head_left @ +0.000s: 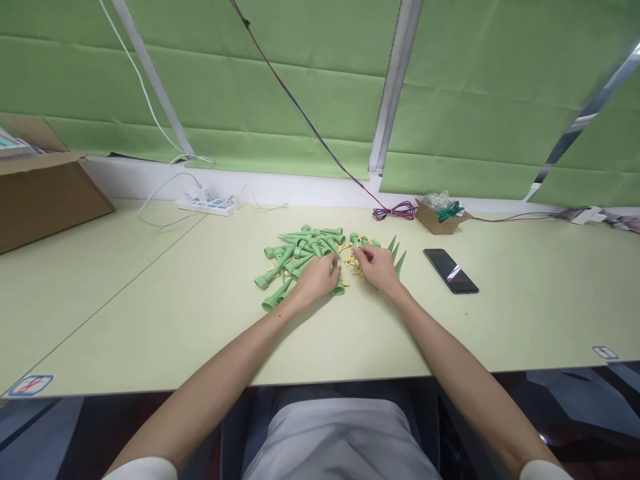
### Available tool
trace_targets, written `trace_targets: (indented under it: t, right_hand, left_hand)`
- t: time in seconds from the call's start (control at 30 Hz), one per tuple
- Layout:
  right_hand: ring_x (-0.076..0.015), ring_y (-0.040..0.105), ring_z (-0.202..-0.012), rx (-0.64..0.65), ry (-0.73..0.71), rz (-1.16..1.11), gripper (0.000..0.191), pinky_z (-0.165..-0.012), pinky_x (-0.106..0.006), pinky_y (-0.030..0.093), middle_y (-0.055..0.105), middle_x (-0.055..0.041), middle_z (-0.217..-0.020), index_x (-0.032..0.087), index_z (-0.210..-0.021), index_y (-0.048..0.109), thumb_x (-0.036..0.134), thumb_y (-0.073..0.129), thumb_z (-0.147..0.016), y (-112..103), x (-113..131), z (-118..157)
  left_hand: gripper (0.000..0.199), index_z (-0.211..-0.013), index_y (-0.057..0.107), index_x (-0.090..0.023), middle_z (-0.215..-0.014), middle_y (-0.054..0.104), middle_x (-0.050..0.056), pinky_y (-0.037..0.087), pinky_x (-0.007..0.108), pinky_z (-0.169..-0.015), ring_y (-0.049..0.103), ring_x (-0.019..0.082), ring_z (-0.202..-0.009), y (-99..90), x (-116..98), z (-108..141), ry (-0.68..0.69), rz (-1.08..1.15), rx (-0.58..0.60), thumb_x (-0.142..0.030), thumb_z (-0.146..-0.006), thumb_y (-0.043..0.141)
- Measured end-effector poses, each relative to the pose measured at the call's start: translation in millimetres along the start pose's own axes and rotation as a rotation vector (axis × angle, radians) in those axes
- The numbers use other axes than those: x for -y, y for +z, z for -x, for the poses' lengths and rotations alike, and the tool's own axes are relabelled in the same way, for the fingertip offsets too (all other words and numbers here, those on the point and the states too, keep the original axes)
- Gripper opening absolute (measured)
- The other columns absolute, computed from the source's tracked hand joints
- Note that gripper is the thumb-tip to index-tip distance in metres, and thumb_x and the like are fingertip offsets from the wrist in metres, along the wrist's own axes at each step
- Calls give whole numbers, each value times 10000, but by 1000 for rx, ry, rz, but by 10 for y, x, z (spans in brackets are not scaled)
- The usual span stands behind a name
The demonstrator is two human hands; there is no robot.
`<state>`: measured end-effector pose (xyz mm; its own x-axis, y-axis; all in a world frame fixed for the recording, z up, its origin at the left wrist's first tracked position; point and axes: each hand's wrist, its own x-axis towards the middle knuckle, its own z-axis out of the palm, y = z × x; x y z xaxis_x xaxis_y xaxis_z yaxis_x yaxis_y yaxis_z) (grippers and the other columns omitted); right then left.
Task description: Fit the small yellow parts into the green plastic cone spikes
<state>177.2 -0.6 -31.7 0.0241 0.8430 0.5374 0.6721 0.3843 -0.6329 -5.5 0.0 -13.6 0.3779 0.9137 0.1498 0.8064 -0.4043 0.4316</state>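
My left hand is closed, its fingers curled round a green plastic spike whose wide round end shows below the fingertips. Most of that spike is hidden by the hand. A loose pile of similar green cone-shaped spikes lies around and behind this hand. To its right, my right hand is pinched over a scatter of small yellow plastic pieces. What sits between those fingertips is too small to make out. A few green pointed tips stick out just beyond the right hand.
A black phone lies on the pale table to the right. Behind it stands a small cardboard box with plastic wrapping, beside a coiled red-and-blue cable. A white power strip and large cardboard box are at the left.
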Motion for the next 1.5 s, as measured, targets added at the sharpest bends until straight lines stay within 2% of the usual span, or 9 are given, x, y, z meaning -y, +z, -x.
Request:
trace_targets:
  t: [0.17, 0.23, 0.37, 0.47, 0.67, 0.97, 1.5]
  right_hand:
    - [-163, 534, -582, 151, 16, 57, 156, -674, -298, 411, 639, -2, -638, 205, -809, 677, 292, 595, -910, -54, -34, -9]
    - [-172, 576, -623, 208, -8, 98, 114, -717, -311, 436, 709, -24, -733, 207, -877, 716, 237, 608, -896, -84, -55, -17]
    - [-171, 604, -680, 304, -50, 179, 153, -763, -320, 450, 766, -54, -906, 205, -969, 743, 163, 627, -879, -128, -88, -31]
    - [-184, 630, -735, 373, -73, 235, 178, -777, -326, 446, 768, -63, -930, 200, -946, 746, 108, 620, -858, -149, -85, -29]
    - [-253, 685, -976, 458, -91, 231, 298, -864, -368, 469, 771, -95, -1055, 190, -1023, 745, 36, 631, -795, -170, -80, -2]
    - [-259, 683, -948, 494, -74, 263, 313, -829, -373, 467, 764, -110, -1022, 192, -1009, 737, 8, 569, -819, -122, -155, -9]
    - [-242, 653, -874, 468, -93, 275, 270, -777, -337, 433, 732, -93, -930, 187, -975, 710, 19, 549, -838, -84, -156, -2]
  left_hand:
    - [229, -882, 680, -184, -668, 627, 47, 328, 309, -599, 573, 216, -642, -13, -4, -8, 22, 88, -72, -276, -955, 484]
    - [227, -878, 688, -183, -687, 647, 47, 334, 304, -604, 563, 206, -638, -11, -3, -14, 40, 129, -108, -270, -952, 493]
    - [232, -878, 708, -175, -709, 671, 49, 345, 303, -611, 551, 194, -626, -14, -14, -18, 60, 183, -160, -258, -951, 503]
    - [244, -886, 722, -173, -711, 676, 51, 344, 306, -606, 548, 195, -621, -19, -19, -14, 52, 185, -150, -258, -951, 502]
    - [235, -909, 724, -172, -712, 675, 47, 354, 304, -615, 558, 197, -639, -7, 3, -19, 44, 184, -146, -264, -943, 511]
    - [222, -898, 717, -175, -694, 667, 43, 357, 306, -614, 549, 192, -621, 13, 5, -18, 46, 179, -144, -262, -939, 517]
    - [221, -875, 716, -178, -710, 680, 49, 369, 305, -619, 568, 197, -639, 43, 21, -27, 83, 174, -140, -231, -926, 508]
